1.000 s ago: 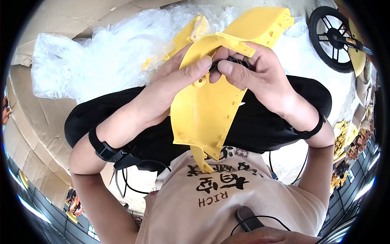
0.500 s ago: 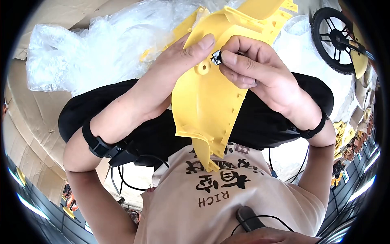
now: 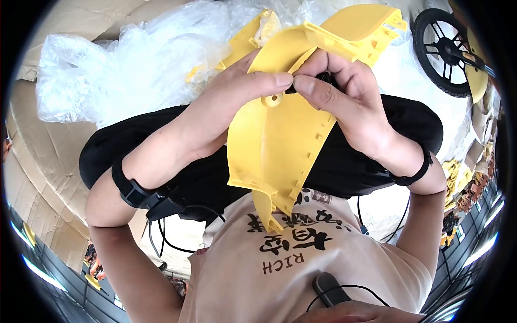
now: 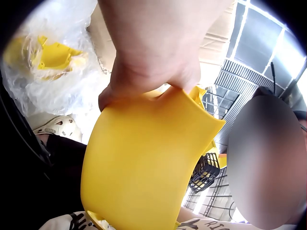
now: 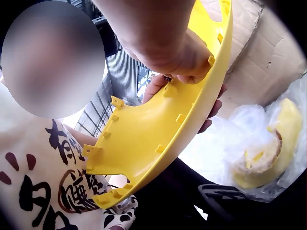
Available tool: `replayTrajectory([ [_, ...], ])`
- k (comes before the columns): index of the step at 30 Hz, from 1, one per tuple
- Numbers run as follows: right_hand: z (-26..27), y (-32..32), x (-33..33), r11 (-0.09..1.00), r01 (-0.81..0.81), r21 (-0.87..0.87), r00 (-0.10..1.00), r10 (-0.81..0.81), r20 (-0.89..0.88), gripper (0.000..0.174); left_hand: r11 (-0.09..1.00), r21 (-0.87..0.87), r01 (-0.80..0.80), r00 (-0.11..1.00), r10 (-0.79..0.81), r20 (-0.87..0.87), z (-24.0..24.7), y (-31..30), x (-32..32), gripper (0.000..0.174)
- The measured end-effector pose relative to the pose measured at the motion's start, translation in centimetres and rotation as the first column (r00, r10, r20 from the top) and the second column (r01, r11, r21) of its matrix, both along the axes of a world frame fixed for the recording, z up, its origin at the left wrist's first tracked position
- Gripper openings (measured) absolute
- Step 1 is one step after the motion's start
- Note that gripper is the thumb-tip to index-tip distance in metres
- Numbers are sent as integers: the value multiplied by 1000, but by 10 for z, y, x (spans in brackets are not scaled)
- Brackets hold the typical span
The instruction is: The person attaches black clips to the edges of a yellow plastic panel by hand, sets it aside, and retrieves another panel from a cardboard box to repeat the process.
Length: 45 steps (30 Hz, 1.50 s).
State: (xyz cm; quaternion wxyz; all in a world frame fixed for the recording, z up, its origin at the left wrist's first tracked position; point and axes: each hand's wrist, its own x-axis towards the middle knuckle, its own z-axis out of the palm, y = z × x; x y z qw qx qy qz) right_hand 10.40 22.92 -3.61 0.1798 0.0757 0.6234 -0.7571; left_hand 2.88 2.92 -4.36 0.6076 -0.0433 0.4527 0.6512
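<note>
A curved yellow plastic cover (image 3: 280,140) with small tabs along its edge is held above the lap, hollow side up. My left hand (image 3: 231,91) grips its left edge, thumb on the inner face and fingers behind, where the right wrist view shows its fingertips (image 5: 214,109). At the cover's notched middle my right hand (image 3: 350,97) pinches a small dark piece (image 3: 291,89), almost wholly hidden by the two thumbs. Just below the thumbs is a round boss with a hole (image 3: 273,100). The smooth outer face fills the left wrist view.
Crumpled clear plastic wrapping (image 3: 124,81) lies beyond the knees, with another yellow part (image 3: 242,46) on it. A black spoked wheel (image 3: 444,53) stands at the far right. Cardboard (image 3: 43,145) covers the floor at left. A black basket (image 4: 205,172) shows behind the cover.
Half a second ago the right hand held a small shiny, dark-edged piece apart from the left thumb. It has since brought it against the cover's middle, thumbs meeting. The cover has tilted slightly.
</note>
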Motion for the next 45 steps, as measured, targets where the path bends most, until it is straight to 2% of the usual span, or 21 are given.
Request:
replayTrajectory([
  [2, -1, 0, 1, 1000, 22, -8, 1000, -22, 6, 14, 1000, 0, -26, 1000, 26, 14, 3, 1, 1, 59],
  [4, -1, 1, 0, 984, 104, -142, 982, -79, 174, 14, 999, 8, -41, 999, 41, -8, 3, 1, 1, 60],
  [5, -1, 2, -1, 984, 106, -142, 982, -81, 172, 14, 998, 15, -57, 998, 58, -27, 2, 1, 2, 60],
  [7, -2, 6, -4, 891, 175, -420, 943, -29, 332, 15, 999, 33, -41, 997, 44, -69, 0, 0, 1, 62],
  [9, 0, 5, -3, 876, 184, -446, 933, -14, 358, 15, 998, 49, -25, 993, 31, -110, -4, 1, 2, 64],
  [13, 4, 3, 0, 852, 209, -479, 914, 3, 405, 16, 990, 111, -82, 951, 111, -288, -9, 3, 4, 72],
  [15, 3, 4, 2, 842, 211, -496, 912, 13, 410, 17, 990, 122, -67, 940, 104, -325, -10, 4, 4, 73],
  [17, 1, 5, 3, 832, 212, -512, 910, 23, 415, 17, 990, 132, -58, 886, 112, -450, -15, 6, 5, 74],
  [21, -1, 4, 3, 856, 154, -494, 927, 48, 372, 21, 989, 132, -62, 858, 120, -500, -20, 5, 5, 75],
  [24, 2, 4, 0, 872, 114, -476, 943, 55, 327, 21, 974, 211, -82, 853, 178, -490, -22, 5, 6, 71],
  [26, -2, 4, 0, 883, 90, -461, 948, 65, 310, 21, 979, 194, -64, 739, 177, -650, -23, 5, 6, 70],
  [27, -7, 5, 2, 848, 74, -525, 960, 81, 266, 21, 979, 193, -65, 741, 177, -648, -23, 5, 6, 70],
  [29, -13, 8, 3, 807, 59, -587, 970, 93, 226, 20, 978, 197, -64, 647, 191, -738, -25, 4, 6, 68],
  [31, -16, 10, 2, 787, 35, -616, 970, 121, 210, 18, 990, 122, -73, 660, 140, -738, -23, 3, 6, 70],
  [32, -15, 11, 1, 788, 37, -615, 969, 122, 214, 18, 996, 47, -82, 671, 90, -736, -22, 2, 6, 73],
  [33, -13, 12, -1, 841, 51, -538, 970, 86, 227, 18, 995, 46, -84, 674, 91, -733, -23, 1, 6, 73],
  [35, -8, 15, -6, 911, 44, -411, 966, 67, 252, 21, 990, 99, -101, 791, 140, -596, -25, 0, 7, 70],
  [36, -7, 16, -6, 910, 44, -411, 964, 69, 257, 21, 990, 97, -104, 794, 142, -591, -24, 0, 9, 70],
  [38, -6, 16, -7, 946, -25, -323, 973, 97, 211, 16, 986, 106, -131, 893, 164, -420, -19, 1, 8, 67],
  [40, -3, 15, -7, 942, -7, -336, 974, 82, 209, 15, 987, 107, -124, 898, 157, -412, -17, 1, 7, 65],
  [45, 4, 13, -10, 990, -44, -135, 992, 60, 114, 22, 988, 122, -96, 913, 136, -384, -20, 0, 7, 74],
])
